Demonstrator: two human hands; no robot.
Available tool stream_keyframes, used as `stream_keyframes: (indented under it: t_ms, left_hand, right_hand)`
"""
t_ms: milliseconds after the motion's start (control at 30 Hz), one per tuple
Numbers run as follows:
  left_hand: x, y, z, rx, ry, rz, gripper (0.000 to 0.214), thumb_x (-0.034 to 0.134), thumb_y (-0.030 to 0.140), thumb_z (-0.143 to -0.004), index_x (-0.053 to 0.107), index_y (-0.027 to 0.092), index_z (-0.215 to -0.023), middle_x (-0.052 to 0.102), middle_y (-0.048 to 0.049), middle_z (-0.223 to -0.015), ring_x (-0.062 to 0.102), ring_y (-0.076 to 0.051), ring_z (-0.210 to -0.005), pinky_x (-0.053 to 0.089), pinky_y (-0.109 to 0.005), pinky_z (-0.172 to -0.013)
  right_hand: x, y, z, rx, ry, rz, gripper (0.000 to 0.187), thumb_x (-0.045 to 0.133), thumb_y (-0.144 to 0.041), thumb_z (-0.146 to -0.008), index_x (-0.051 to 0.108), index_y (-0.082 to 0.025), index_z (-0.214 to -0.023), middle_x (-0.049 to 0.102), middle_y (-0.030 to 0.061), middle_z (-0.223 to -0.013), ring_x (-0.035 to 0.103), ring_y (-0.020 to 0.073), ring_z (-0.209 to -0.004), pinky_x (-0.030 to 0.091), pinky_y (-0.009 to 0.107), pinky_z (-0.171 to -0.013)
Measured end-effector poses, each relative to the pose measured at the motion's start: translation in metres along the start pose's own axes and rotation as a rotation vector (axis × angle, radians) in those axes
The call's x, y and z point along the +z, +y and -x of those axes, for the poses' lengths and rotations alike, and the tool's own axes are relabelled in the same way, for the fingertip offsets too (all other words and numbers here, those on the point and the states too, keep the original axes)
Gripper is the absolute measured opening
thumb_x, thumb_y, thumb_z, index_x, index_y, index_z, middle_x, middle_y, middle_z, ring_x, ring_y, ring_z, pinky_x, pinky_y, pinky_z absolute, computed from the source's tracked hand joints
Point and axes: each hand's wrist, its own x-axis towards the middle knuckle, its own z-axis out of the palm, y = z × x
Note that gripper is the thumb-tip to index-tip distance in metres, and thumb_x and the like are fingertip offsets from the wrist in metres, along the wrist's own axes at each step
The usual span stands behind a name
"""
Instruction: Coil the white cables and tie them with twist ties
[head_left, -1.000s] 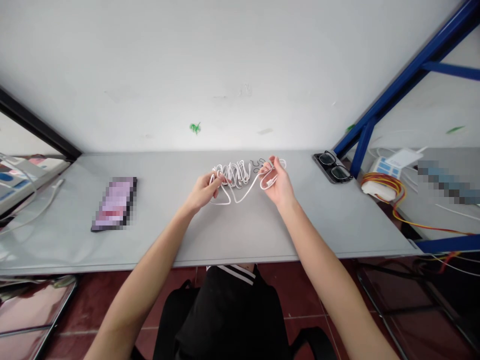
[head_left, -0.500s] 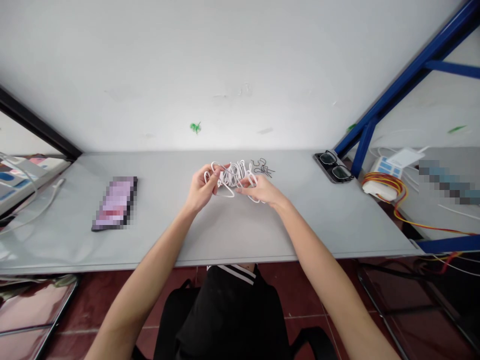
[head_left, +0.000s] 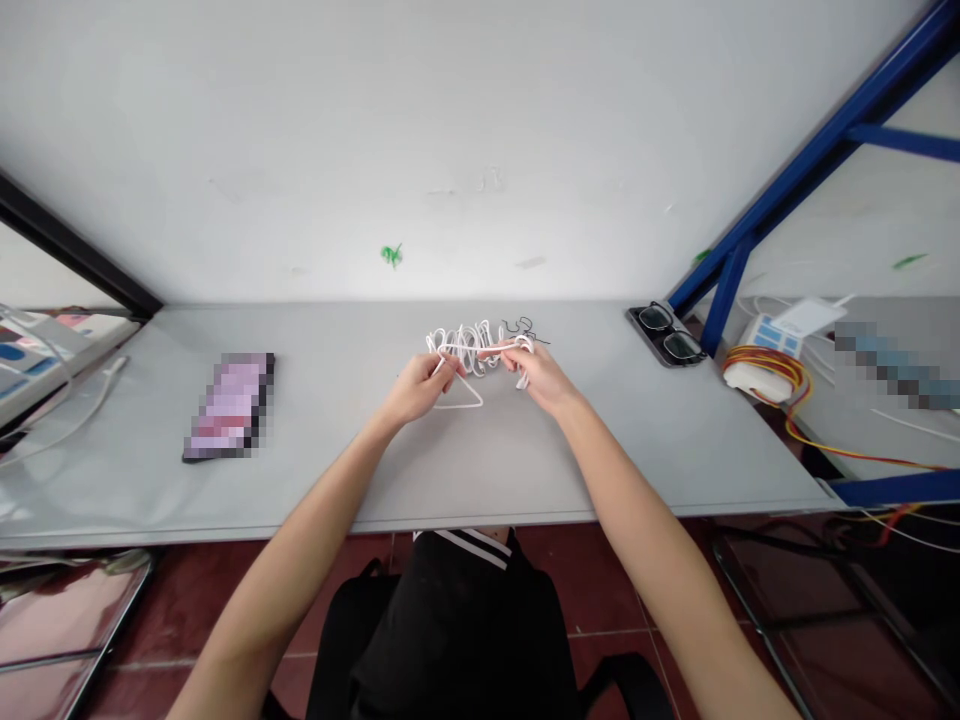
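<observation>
Two bare hands are working on one tangle at the middle of the frame. The left hand [head_left: 415,390] is clenching a strand of the white cable [head_left: 471,350] between thumb and fingers, and the right hand [head_left: 541,378] is pinching a taut stretch of it near the bundle's right end. The looped bundle is sitting between the hands and just above them in the frame, though whether it is touching the tabletop is hard to tell. One triangular loop [head_left: 459,398] is dropping below the left hand, and a thin black wire [head_left: 526,330] is curling just beyond the right hand. All of this is over a pale grey tabletop [head_left: 337,480]. Well left of the hands, a pixelated dark-edged slab [head_left: 229,407] is lying on it, too blurred to name. Well right, black-framed glasses [head_left: 664,335] are resting near the far edge. Beyond them, at the right of the frame, a red-and-yellow wire coil [head_left: 761,372] is sitting beside a blue metal frame [head_left: 817,170].
</observation>
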Motion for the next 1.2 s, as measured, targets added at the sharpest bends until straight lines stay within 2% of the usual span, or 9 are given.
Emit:
stream_keyframes:
  t_ms: [133, 300, 433, 567, 700, 767, 867, 1033, 1200]
  left_hand:
    - [0.001, -0.002, -0.002, -0.023, 0.002, 0.056, 0.050, 0.044, 0.059, -0.089, 0.059, 0.017, -0.065, 0.045, 0.0010, -0.052, 0.036, -0.010, -0.047, 0.028, -0.023, -0.043]
    - [0.001, 0.001, -0.002, -0.059, -0.004, 0.131, 0.052, 0.049, 0.063, -0.085, 0.058, 0.018, -0.061, 0.045, 0.0009, -0.050, 0.036, -0.009, -0.044, 0.029, -0.023, -0.042]
    - [0.002, 0.002, -0.001, -0.098, -0.052, 0.157, 0.054, 0.047, 0.064, -0.086, 0.057, 0.017, -0.061, 0.043, 0.0015, -0.049, 0.035, -0.008, -0.044, 0.028, -0.023, -0.042]
    - [0.004, -0.001, -0.001, -0.108, -0.059, 0.135, 0.056, 0.047, 0.064, -0.086, 0.054, 0.017, -0.056, 0.043, 0.0008, -0.049, 0.035, -0.009, -0.045, 0.029, -0.023, -0.043]
    - [0.008, -0.001, 0.000, -0.162, -0.153, 0.191, 0.052, 0.052, 0.063, -0.084, 0.056, 0.017, -0.058, 0.046, 0.0000, -0.049, 0.037, -0.009, -0.044, 0.030, -0.024, -0.042]
    - [0.008, 0.002, 0.001, -0.204, -0.219, 0.227, 0.052, 0.055, 0.062, -0.082, 0.056, 0.017, -0.057, 0.044, 0.0003, -0.048, 0.035, -0.008, -0.042, 0.027, -0.024, -0.041]
    - [0.005, 0.009, 0.004, -0.240, -0.315, 0.279, 0.054, 0.055, 0.064, -0.082, 0.054, 0.016, -0.056, 0.039, 0.0019, -0.047, 0.028, -0.006, -0.041, 0.021, -0.024, -0.040]
    - [-0.008, 0.010, 0.006, -0.123, -0.439, 0.266, 0.067, 0.035, 0.071, -0.087, 0.063, 0.013, -0.069, 0.039, 0.0021, -0.051, 0.024, -0.006, -0.045, 0.021, -0.024, -0.045]
    - [-0.010, 0.004, 0.006, -0.018, -0.488, -0.005, 0.051, 0.078, 0.053, -0.063, 0.068, 0.014, -0.094, 0.033, 0.0075, -0.053, 0.027, -0.007, -0.050, 0.021, -0.023, -0.047]
  right_hand:
    - [0.000, -0.004, 0.001, 0.017, 0.046, -0.032, 0.030, 0.045, -0.041, -0.088, 0.067, -0.023, -0.076, 0.068, 0.0056, -0.096, 0.057, 0.0220, -0.092, 0.044, 0.032, -0.075]
    - [0.001, -0.005, 0.001, -0.050, 0.117, -0.008, 0.034, 0.045, -0.043, -0.091, 0.072, -0.024, -0.091, 0.066, 0.0047, -0.087, 0.056, 0.0191, -0.079, 0.044, 0.032, -0.075]
    - [0.006, -0.005, 0.002, -0.020, 0.067, -0.077, 0.043, 0.041, -0.050, -0.093, 0.073, -0.022, -0.096, 0.069, 0.0071, -0.082, 0.056, 0.0208, -0.079, 0.045, 0.032, -0.070]
    - [0.012, -0.007, 0.003, -0.111, 0.071, -0.118, 0.039, 0.045, -0.050, -0.091, 0.073, -0.024, -0.101, 0.071, 0.0078, -0.098, 0.060, 0.0237, -0.099, 0.047, 0.036, -0.084]
    - [0.012, -0.009, 0.003, -0.226, 0.054, -0.273, 0.034, 0.047, -0.045, -0.089, 0.070, -0.027, -0.104, 0.066, 0.0053, -0.124, 0.051, 0.0237, -0.126, 0.039, 0.040, -0.105]
    - [0.012, -0.009, 0.002, -0.196, -0.003, -0.406, 0.031, 0.045, -0.045, -0.086, 0.068, -0.024, -0.087, 0.069, 0.0073, -0.115, 0.056, 0.0252, -0.120, 0.041, 0.041, -0.103]
    - [0.015, -0.007, 0.001, -0.149, -0.009, -0.585, 0.034, 0.045, -0.050, -0.083, 0.049, -0.024, -0.062, 0.071, 0.0093, -0.085, 0.064, 0.0276, -0.098, 0.048, 0.044, -0.092]
    - [0.024, -0.002, -0.005, -0.221, 0.195, -0.710, 0.047, 0.055, -0.060, -0.083, 0.037, -0.024, -0.059, 0.047, -0.0026, -0.053, 0.058, 0.0168, -0.062, 0.052, 0.038, -0.081]
    - [0.025, 0.000, -0.009, -0.219, 0.393, -0.711, 0.048, 0.056, -0.061, -0.086, 0.036, -0.023, -0.063, 0.031, -0.0075, -0.054, 0.040, 0.0091, -0.047, 0.051, 0.029, -0.064]
